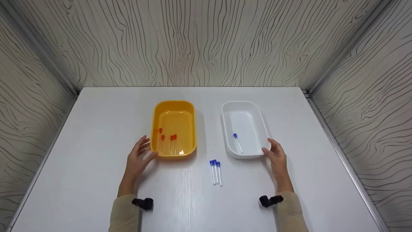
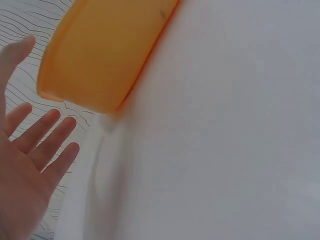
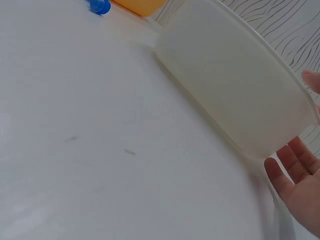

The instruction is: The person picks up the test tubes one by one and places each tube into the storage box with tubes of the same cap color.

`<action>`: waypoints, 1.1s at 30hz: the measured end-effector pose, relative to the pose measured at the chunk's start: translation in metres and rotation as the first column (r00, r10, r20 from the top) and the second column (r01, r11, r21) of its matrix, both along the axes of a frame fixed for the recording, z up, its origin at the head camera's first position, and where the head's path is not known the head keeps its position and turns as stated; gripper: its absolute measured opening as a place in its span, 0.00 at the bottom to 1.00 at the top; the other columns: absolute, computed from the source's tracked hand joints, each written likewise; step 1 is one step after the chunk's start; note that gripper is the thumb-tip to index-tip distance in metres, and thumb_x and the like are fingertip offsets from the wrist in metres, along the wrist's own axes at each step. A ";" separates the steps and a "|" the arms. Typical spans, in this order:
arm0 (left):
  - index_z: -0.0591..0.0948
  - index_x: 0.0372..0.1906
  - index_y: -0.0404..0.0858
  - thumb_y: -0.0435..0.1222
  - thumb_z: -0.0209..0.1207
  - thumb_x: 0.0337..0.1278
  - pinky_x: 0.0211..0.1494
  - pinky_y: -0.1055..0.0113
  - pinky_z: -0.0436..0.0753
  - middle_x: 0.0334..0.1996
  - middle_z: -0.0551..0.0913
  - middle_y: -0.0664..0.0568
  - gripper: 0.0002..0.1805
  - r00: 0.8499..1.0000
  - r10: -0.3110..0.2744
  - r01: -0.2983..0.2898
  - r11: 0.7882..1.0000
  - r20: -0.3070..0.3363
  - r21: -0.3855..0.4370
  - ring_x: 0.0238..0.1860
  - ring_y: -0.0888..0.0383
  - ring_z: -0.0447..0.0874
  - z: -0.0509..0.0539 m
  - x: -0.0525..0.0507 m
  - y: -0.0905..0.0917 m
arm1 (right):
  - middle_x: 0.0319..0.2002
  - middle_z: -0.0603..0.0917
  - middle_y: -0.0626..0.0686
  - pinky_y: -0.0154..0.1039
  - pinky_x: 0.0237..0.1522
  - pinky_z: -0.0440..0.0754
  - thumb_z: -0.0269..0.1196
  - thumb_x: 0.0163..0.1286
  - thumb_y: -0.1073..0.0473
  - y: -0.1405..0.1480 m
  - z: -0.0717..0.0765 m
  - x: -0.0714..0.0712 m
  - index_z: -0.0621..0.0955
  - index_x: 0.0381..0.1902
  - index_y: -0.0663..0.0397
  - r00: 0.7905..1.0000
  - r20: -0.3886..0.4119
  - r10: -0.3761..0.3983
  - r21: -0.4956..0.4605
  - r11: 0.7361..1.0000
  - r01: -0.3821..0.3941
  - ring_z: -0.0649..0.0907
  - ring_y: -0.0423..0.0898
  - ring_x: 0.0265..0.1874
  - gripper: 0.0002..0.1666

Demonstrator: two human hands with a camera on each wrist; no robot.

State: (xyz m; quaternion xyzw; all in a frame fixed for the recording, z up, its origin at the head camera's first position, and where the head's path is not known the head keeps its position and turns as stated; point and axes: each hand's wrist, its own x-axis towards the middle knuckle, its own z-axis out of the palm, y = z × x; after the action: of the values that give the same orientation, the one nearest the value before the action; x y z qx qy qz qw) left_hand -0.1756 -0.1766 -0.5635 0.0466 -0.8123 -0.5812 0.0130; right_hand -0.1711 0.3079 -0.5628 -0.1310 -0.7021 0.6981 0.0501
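My left hand (image 1: 136, 159), fingers spread, is at the near left corner of a yellow tray (image 1: 195, 129); its thumb is by the rim. Left wrist view shows that hand beside the yellow tray (image 2: 95, 55), palm visible. At the near right corner of a white tray (image 1: 227, 141) is my right hand (image 1: 277, 158), its thumb at the rim and fingers along the outer wall. In the right wrist view, its extended fingers (image 3: 282, 177) are against or close to the white tray (image 3: 230, 80); contact is unclear.
Several thin clear tubes with red caps (image 1: 172, 138) lie in the yellow tray. One blue-capped tube (image 1: 238, 143) lies in the white tray. Three more blue-capped tubes (image 1: 215, 172) lie on the white table (image 1: 180, 199) between my hands. Patterned panels (image 1: 193, 45) enclose the table.
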 end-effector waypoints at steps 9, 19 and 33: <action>0.73 0.63 0.42 0.36 0.67 0.53 0.64 0.81 0.73 0.57 0.83 0.50 0.30 0.981 0.069 -0.095 0.986 -0.183 -0.135 0.57 0.57 0.81 0.024 0.025 0.002 | 0.71 0.62 0.58 0.19 0.52 0.76 0.61 0.64 0.71 0.015 -0.010 -0.001 0.60 0.70 0.62 0.984 -0.090 0.154 0.025 0.988 -0.153 0.71 0.39 0.64 0.38; 0.80 0.54 0.36 0.30 0.68 0.50 0.51 0.77 0.82 0.44 0.87 0.47 0.23 0.920 -0.076 0.026 0.991 -0.383 -0.134 0.44 0.59 0.84 0.035 0.046 0.029 | 0.66 0.68 0.71 0.22 0.49 0.80 0.61 0.64 0.72 0.027 -0.012 -0.007 0.65 0.68 0.65 0.967 -0.106 0.231 0.084 0.971 -0.223 0.79 0.37 0.56 0.35; 0.77 0.57 0.33 0.42 0.66 0.55 0.50 0.65 0.85 0.42 0.85 0.43 0.26 0.839 -0.504 0.484 0.864 -0.206 -0.139 0.42 0.51 0.84 0.014 0.046 0.091 | 0.74 0.56 0.68 0.21 0.54 0.77 0.57 0.67 0.71 0.029 -0.010 -0.011 0.54 0.74 0.56 0.950 -0.042 0.308 0.007 0.951 -0.308 0.76 0.36 0.60 0.42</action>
State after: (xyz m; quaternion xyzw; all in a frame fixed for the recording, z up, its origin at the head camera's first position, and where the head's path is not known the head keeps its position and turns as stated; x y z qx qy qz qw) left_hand -0.1300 -0.0861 -0.5495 -0.2341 -0.8125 -0.5325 -0.0393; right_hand -0.1826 0.3369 -0.5724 -0.0049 -0.7128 0.6999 -0.0445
